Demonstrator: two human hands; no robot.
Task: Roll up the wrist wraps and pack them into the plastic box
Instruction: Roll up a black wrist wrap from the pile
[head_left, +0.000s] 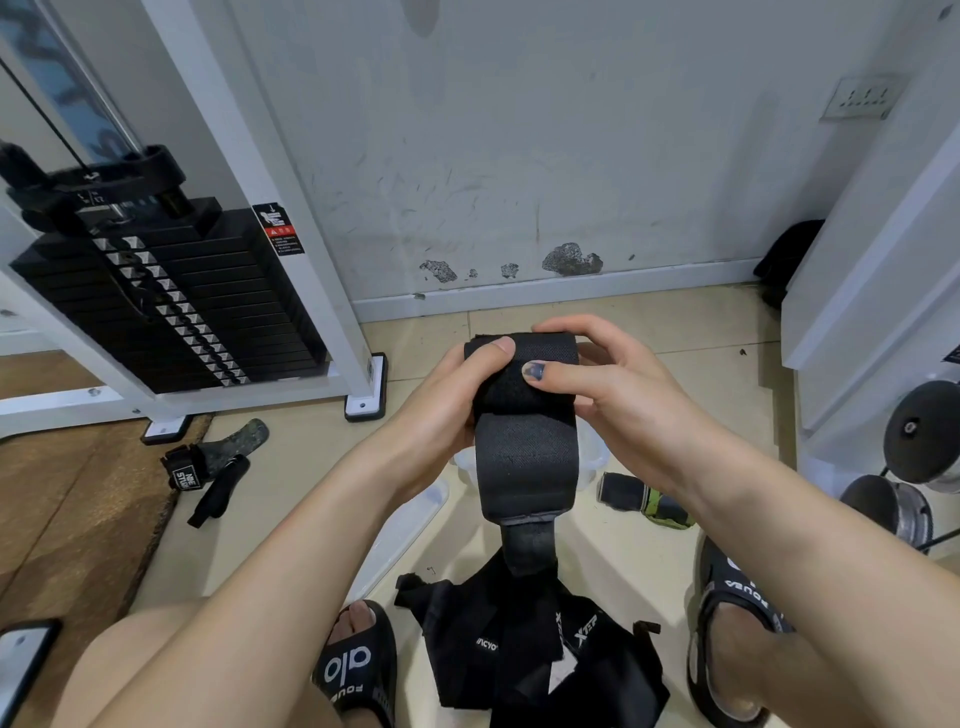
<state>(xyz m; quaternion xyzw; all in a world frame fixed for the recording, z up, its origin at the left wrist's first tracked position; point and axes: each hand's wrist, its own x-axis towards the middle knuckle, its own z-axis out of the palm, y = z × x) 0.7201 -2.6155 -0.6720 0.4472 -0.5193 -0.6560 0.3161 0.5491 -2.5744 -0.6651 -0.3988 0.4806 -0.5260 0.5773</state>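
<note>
A black wrist wrap (524, 457) hangs in front of me, its top end partly rolled. My left hand (447, 410) grips the roll from the left, thumb on top. My right hand (602, 384) holds it from the right, thumb pressed on the front. The wrap's narrow tail drops down toward a pile of black wraps (535, 649) on the floor between my feet. Behind the hanging wrap, the clear plastic box (592, 457) is mostly hidden; its clear lid (410, 525) lies to the left on the tiles.
A weight-stack machine (171, 296) stands at left on a white frame. Black lifting straps (213, 467) lie on the floor left of me, a dark green wrap (644, 501) at right. Dumbbells (919, 447) sit at far right; a phone (21, 665) lies bottom left.
</note>
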